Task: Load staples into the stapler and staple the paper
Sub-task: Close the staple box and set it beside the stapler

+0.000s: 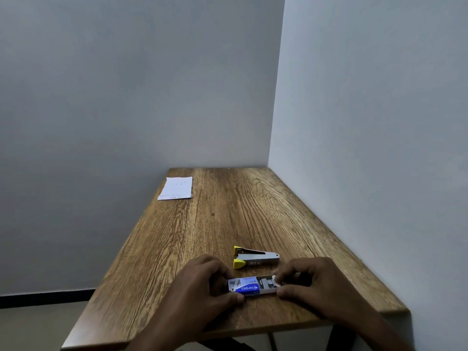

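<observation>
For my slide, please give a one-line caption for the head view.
Both hands, left and right, hold the staple box beside the open stapler; paper lies far off.

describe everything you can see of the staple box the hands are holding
The staple box is a small, flat, oblong carton with a blue and white sleeve printed "kangaro". The sleeve is slid partly off a pale inner tray, baring grey staple strips at the right end. It lies flat and lengthwise near the front edge of the wooden table, just in front of the stapler. The left hand pinches its left end; the right hand grips the tray end.
</observation>
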`<control>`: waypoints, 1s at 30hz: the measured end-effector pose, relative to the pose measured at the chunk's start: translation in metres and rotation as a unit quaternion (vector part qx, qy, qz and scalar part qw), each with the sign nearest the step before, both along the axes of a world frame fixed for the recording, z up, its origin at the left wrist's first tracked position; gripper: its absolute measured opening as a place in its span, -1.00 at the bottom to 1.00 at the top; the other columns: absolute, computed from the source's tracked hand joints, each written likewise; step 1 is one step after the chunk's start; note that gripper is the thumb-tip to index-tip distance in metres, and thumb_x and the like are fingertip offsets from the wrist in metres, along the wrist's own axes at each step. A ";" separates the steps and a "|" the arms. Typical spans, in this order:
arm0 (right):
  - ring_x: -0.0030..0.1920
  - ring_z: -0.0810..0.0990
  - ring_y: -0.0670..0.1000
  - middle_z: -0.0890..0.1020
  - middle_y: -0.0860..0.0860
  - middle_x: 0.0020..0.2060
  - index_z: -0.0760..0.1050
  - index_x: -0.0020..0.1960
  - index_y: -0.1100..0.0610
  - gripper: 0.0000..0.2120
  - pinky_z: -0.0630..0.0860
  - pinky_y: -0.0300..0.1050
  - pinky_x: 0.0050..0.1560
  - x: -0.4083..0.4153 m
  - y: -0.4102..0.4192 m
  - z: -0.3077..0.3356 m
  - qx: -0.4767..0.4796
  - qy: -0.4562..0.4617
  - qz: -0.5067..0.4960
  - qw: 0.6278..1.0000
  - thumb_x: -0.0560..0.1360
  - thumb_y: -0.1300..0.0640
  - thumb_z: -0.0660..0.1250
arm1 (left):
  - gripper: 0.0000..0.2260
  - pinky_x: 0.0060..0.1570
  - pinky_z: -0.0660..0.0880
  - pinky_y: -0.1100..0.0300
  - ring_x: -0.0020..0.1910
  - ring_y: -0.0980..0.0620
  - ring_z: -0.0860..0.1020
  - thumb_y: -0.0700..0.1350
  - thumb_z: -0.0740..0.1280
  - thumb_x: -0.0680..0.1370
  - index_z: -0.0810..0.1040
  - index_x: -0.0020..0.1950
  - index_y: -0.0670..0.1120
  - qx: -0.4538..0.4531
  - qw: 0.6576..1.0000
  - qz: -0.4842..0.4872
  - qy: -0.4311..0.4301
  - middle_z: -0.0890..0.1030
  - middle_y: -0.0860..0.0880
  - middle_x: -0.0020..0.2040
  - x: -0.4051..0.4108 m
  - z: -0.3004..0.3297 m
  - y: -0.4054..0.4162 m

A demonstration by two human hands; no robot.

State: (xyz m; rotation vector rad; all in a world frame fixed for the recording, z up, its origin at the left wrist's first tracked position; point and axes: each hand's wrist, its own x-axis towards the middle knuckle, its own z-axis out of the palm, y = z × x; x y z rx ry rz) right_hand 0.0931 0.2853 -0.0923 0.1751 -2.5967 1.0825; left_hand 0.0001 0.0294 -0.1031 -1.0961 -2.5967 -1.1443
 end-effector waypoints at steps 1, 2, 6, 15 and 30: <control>0.00 0.66 -0.27 0.71 -0.31 -0.06 0.70 -0.07 -0.16 -0.82 0.52 -0.43 -0.03 0.000 0.000 -0.001 -0.003 0.000 0.004 1.000 0.34 0.02 0.58 | -0.72 -0.03 0.50 0.27 0.02 0.27 0.49 0.22 0.51 0.32 0.58 -0.05 0.18 0.000 1.000 0.000 0.000 0.55 0.26 0.01 0.000 0.000 0.000; 0.00 0.66 -0.27 0.71 -0.31 -0.06 0.72 -0.08 -0.14 -0.83 0.52 -0.42 0.00 0.001 0.000 -0.001 -0.009 0.002 0.008 1.000 0.34 0.03 0.58 | -0.72 -0.05 0.48 0.30 0.02 0.27 0.49 0.22 0.51 0.32 0.58 -0.06 0.18 0.001 1.000 0.000 -0.001 0.55 0.27 0.00 0.000 0.000 0.000; 0.03 0.67 -0.26 0.72 -0.28 -0.06 0.73 -0.07 -0.11 -0.82 0.55 -0.35 0.06 0.001 0.001 -0.002 -0.013 0.010 0.017 1.000 0.35 0.05 0.59 | -0.73 -0.07 0.46 0.33 0.03 0.30 0.50 0.19 0.53 0.32 0.59 -0.05 0.21 -0.007 1.000 -0.019 -0.015 0.55 0.30 0.02 -0.003 -0.001 -0.004; -0.03 0.70 -0.18 0.73 -0.21 -0.09 0.75 -0.07 -0.04 -0.86 0.56 -0.34 -0.02 -0.007 -0.009 -0.001 -0.013 0.029 0.052 0.998 0.37 0.08 0.58 | -0.76 0.03 0.52 0.28 0.05 0.34 0.52 0.16 0.51 0.36 0.62 0.00 0.23 -0.006 1.000 -0.019 -0.018 0.57 0.31 0.04 -0.006 -0.004 -0.006; -0.08 0.70 -0.12 0.73 -0.20 -0.14 0.72 -0.11 -0.05 -0.91 0.57 -0.29 -0.09 -0.003 -0.010 0.000 0.010 0.038 0.044 0.998 0.39 0.09 0.53 | -0.80 -0.06 0.50 0.34 0.01 0.30 0.53 0.16 0.48 0.40 0.61 -0.02 0.21 -0.005 1.000 -0.023 -0.005 0.59 0.27 0.00 -0.002 0.000 -0.008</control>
